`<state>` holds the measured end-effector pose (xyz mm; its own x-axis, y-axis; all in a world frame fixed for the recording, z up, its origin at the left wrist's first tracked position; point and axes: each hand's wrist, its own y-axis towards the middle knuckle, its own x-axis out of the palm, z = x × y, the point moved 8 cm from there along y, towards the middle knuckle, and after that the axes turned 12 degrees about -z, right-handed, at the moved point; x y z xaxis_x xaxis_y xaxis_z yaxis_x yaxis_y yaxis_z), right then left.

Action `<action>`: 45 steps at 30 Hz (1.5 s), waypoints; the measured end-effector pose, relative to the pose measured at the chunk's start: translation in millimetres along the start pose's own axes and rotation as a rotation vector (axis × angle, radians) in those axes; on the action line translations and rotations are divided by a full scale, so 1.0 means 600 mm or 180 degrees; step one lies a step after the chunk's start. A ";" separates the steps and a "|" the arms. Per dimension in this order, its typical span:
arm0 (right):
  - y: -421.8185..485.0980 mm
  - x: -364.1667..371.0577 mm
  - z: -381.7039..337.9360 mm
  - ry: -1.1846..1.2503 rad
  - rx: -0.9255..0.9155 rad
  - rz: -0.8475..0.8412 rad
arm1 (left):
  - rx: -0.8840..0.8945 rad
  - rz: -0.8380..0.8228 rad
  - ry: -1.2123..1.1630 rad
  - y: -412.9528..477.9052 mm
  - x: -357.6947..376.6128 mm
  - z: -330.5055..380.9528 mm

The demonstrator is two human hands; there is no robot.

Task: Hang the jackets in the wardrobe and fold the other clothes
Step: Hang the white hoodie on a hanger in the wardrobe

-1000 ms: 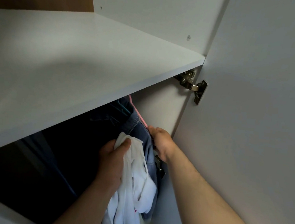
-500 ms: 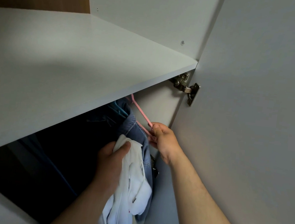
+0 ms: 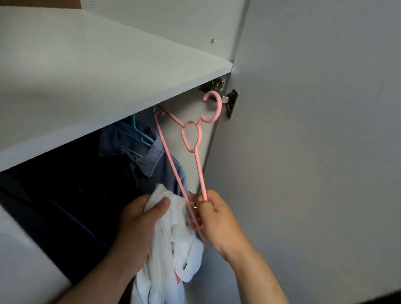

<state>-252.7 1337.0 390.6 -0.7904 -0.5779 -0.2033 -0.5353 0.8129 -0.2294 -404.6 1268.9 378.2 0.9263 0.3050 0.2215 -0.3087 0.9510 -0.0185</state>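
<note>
Overhead juts the wardrobe shelf (image 3: 103, 78), door open. The right hand (image 3: 214, 221) pinches the pink hanger (image 3: 191, 135) by its end; the left hand (image 3: 138, 227) grips the white hooded garment (image 3: 172, 261) just beside it. I'd slip one hanger arm into a shoulder first, minding the hinge (image 3: 225, 97).

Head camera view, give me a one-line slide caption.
Right hand holds a pink hanger at the open wardrobe; left hand grips a white hoodie.

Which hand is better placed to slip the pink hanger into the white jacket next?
Right. The right hand holds the pink hanger by one end, close beside the white jacket. The left hand grips that jacket near its top, so it likely just steadies it.
</note>
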 end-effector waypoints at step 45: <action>-1.055 0.057 0.246 0.1873 0.0504 0.4141 | -0.2658 -0.4336 0.0507 -0.770 0.476 -0.115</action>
<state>102.8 792.0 388.4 -0.7106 0.7010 0.0599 0.6572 0.6918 -0.2993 17.6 919.9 383.0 0.4278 -0.8007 0.4194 0.8747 0.2498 -0.4153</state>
